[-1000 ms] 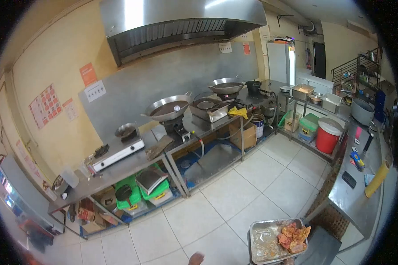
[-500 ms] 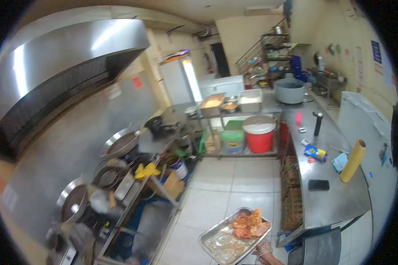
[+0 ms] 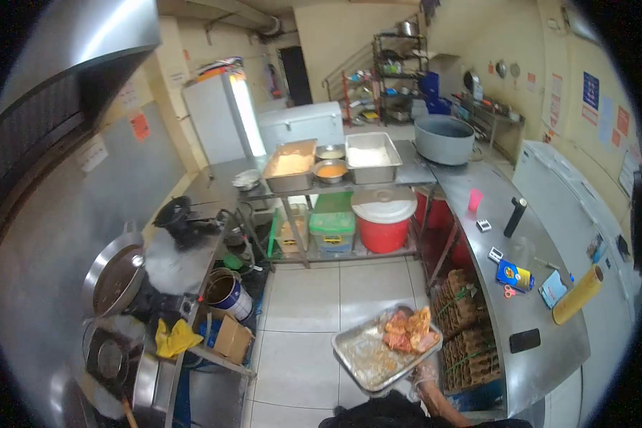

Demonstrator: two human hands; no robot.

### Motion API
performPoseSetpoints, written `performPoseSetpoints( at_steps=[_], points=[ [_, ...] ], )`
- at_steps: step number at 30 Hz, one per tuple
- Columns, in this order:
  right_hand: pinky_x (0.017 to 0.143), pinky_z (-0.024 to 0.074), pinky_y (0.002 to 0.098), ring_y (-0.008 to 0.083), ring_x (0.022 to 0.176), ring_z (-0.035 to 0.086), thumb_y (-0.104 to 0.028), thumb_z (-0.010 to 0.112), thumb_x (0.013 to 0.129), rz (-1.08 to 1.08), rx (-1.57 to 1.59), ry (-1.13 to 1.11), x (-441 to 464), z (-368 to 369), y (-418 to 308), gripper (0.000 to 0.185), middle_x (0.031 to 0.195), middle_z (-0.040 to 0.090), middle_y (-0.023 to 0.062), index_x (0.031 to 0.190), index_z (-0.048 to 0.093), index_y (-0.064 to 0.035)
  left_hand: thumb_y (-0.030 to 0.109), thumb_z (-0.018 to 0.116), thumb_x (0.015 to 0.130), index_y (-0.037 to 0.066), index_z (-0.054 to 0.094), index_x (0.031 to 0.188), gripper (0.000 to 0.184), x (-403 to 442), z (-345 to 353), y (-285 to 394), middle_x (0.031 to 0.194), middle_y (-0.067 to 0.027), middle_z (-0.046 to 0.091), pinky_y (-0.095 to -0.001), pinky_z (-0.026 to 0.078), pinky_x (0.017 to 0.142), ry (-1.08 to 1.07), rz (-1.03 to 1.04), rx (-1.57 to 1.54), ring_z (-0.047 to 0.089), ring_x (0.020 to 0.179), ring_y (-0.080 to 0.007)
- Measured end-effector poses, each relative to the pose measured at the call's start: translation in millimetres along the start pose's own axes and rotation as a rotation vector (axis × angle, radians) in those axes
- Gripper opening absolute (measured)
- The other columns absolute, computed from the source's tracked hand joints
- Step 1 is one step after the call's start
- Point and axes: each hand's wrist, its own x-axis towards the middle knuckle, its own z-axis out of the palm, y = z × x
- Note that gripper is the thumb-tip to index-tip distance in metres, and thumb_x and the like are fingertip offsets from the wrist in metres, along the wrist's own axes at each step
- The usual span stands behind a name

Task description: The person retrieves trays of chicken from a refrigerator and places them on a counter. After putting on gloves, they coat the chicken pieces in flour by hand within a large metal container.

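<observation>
A shallow metal tray [image 3: 364,354] hangs over the tiled floor at the bottom middle of the view. Orange-red seasoned raw meat pieces [image 3: 406,332] are heaped toward its right end, and wet residue coats the rest of its base. My right hand [image 3: 425,372], in a clear plastic glove, grips the tray at its lower right edge; part of the fingers is hidden by the rim. My left hand does not show. Dark clothing [image 3: 399,414] covers the bottom edge below the tray.
Ahead, a steel counter [image 3: 399,175] bears a pan of orange-yellow powder [image 3: 292,164], a pan of white powder [image 3: 369,155] and a big pot [image 3: 444,139]. On the right counter lie a phone [image 3: 525,341] and a film roll [image 3: 578,295]. Woks [image 3: 114,278] line the left.
My view has moved forward and turned left-to-right, so the counter ahead looks nearer. The tray stays in my right hand, slightly higher in view.
</observation>
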Motion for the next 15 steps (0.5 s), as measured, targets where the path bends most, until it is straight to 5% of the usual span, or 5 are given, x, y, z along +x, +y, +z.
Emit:
performPoseSetpoints(
  at_steps=[2, 7, 12, 13, 15],
  points=[
    [0.067, 0.0576, 0.0425, 0.0263, 0.089, 0.063, -0.025, 0.062, 0.088, -0.164, 0.135, 0.044, 36.9, 33.5, -27.4, 0.035, 0.098, 0.063, 0.0091, 0.119, 0.053, -0.0112, 0.028, 0.045, 0.092, 0.029, 0.065, 0.117, 0.032, 96.3, -89.9, -10.2, 0.113, -0.0021, 0.067, -0.0375, 0.049, 0.091, -0.197, 0.65, 0.569, 0.059, 0.11, -0.0259],
    [0.07, 0.054, 0.039, 0.0247, 0.088, 0.063, -0.024, 0.059, 0.088, -0.248, -0.042, 0.214, 129.3, 88.3, -157.6, 0.037, 0.106, 0.063, 0.0097, 0.12, 0.054, -0.0065, 0.005, 0.068, 0.08, 0.004, 0.051, 0.074, 0.018, 244.6, -312.6, 145.8, 0.069, -0.012, 0.066, -0.0345, 0.051, 0.068, 0.676, 0.213, -0.664, 0.063, 0.064, -0.0203],
    [0.072, 0.0495, 0.0345, 0.0203, 0.082, 0.06, -0.022, 0.059, 0.085, -0.357, -0.379, 0.406, 308.5, 49.0, -192.0, 0.036, 0.1, 0.064, 0.0097, 0.114, 0.058, -0.0016, -0.003, 0.063, 0.081, 0.003, 0.054, 0.081, 0.011, 457.0, -320.0, 207.2, 0.07, -0.011, 0.067, -0.0306, 0.051, 0.068, 0.773, 0.699, -0.95, 0.063, 0.066, -0.0179],
    [0.072, 0.0493, 0.0338, 0.0198, 0.08, 0.06, -0.023, 0.06, 0.084, -0.359, -0.367, 0.444, 310.1, 71.9, -235.3, 0.034, 0.096, 0.064, 0.0088, 0.111, 0.059, -0.0015, 0.001, 0.057, 0.083, 0.003, 0.06, 0.081, 0.004, 454.7, -322.2, 228.9, 0.076, -0.011, 0.068, -0.0322, 0.052, 0.07, 0.629, 0.476, 0.009, 0.064, 0.068, -0.0189],
    [0.07, 0.0493, 0.0345, 0.021, 0.081, 0.061, -0.022, 0.06, 0.086, -0.3, -0.126, 0.362, 334.5, 100.4, -287.5, 0.032, 0.098, 0.064, 0.008, 0.11, 0.061, -0.0016, 0.008, 0.047, 0.086, 0.005, 0.068, 0.073, 0.025, 478.1, -282.7, 271.0, 0.083, -0.0093, 0.069, -0.0378, 0.051, 0.073, 0.282, 0.545, -0.551, 0.066, 0.077, -0.0222]
  ],
)
